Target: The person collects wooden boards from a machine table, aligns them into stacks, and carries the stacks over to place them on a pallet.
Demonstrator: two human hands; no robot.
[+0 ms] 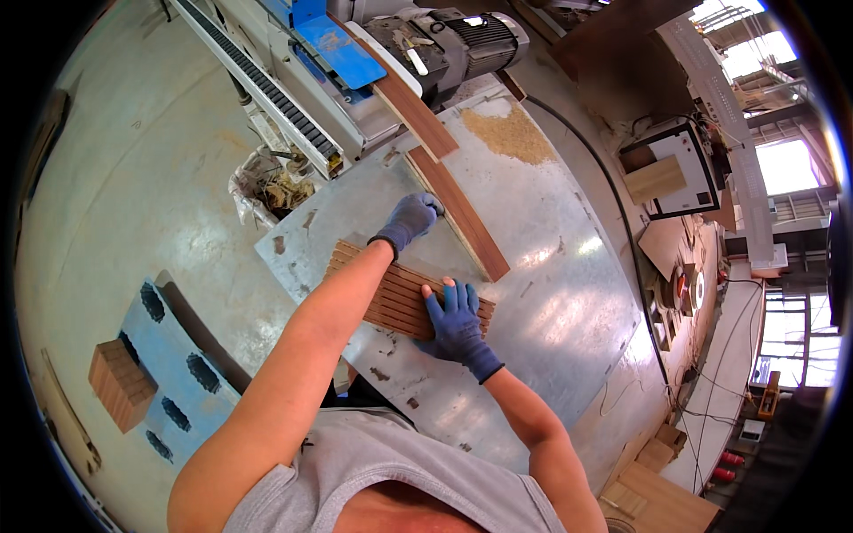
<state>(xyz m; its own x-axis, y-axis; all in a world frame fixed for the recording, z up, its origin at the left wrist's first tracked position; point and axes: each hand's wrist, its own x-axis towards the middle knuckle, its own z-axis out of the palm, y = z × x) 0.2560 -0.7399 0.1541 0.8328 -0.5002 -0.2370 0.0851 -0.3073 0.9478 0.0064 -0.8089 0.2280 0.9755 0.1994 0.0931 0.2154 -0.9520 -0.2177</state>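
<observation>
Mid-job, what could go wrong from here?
The reddish-brown wooden plank might catch if pushed forward: its end looks offset from the similar plank beside the blue metal plate. Splinters seem possible: the blue-gloved right hand, with bare fingertips showing, rests on brown grooved wooden strips.

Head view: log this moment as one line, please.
left hand: curled beside brown plank, contact unclear | right hand: spread on row of brown strips | sawdust: on metal table

no text, label, brand, number or sign can be read on the far machine [333, 49], the brown slats [395, 298] or anything else shown.
</observation>
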